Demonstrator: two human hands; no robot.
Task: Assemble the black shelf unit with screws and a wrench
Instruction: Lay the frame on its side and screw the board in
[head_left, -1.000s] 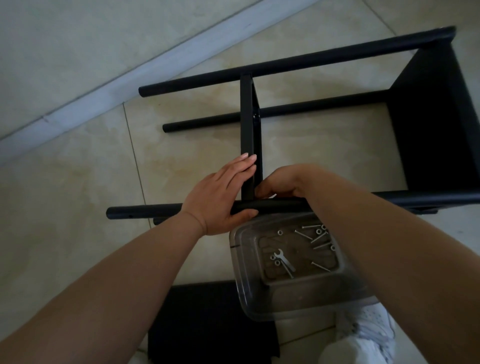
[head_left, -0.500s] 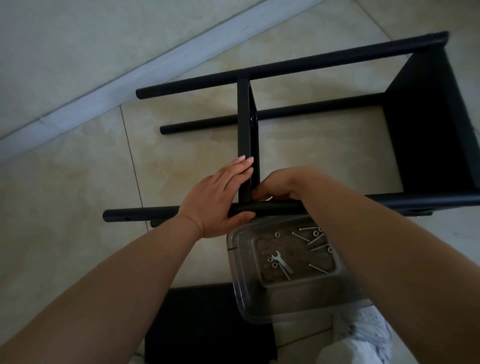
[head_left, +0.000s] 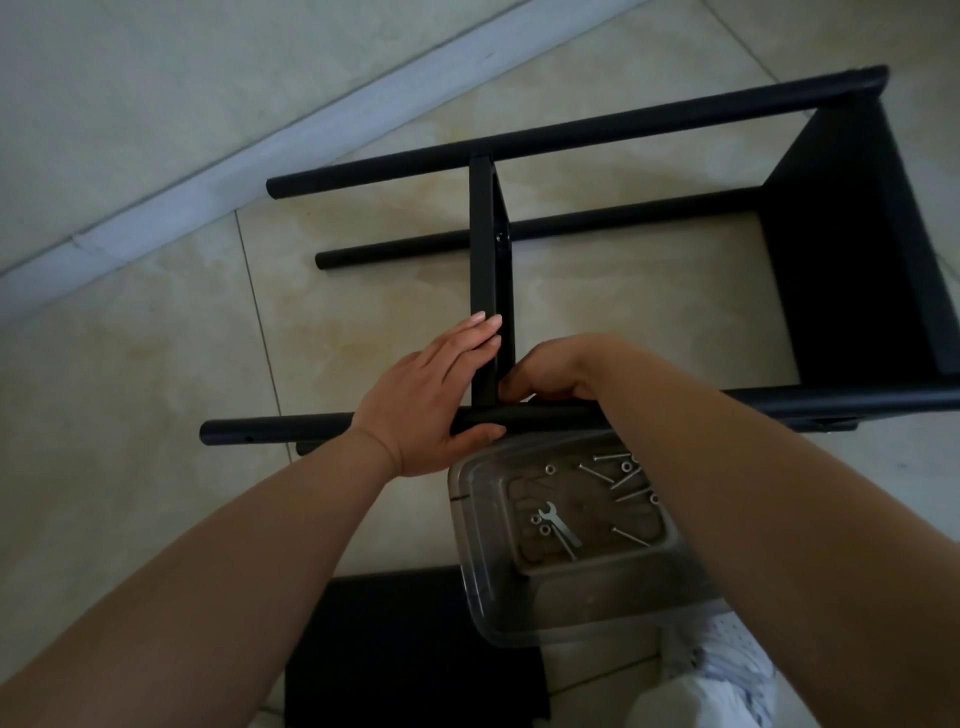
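Head view: black shelf unit lies on its side on the tiled floor, four round poles horizontal, one panel fixed at the right end, a middle shelf panel standing edge-on between the poles.

Left hand: fingers straight and pressed together, flat against the left face of the middle panel, thumb hooked under the near pole. It's bracing, not gripping.

Right hand: fingers curled in at the joint where panel meets near pole, tips hidden. Something pale shows under them; can't tell if it's a screw or whether they're pinching anything.

Clear plastic tub sits just under the near pole, holding the wrench, loose screws and nuts. A spare black panel lies on the floor at bottom.

Handling, my read: rigid, painted-smooth parts, probably light but long, so the frame will rack or pivot while joints are loose. Round poles roll and slip; hold the pole close to the joint and brace the panel's flat face, as now. Small hardware drops easily, so keep it in the tub.
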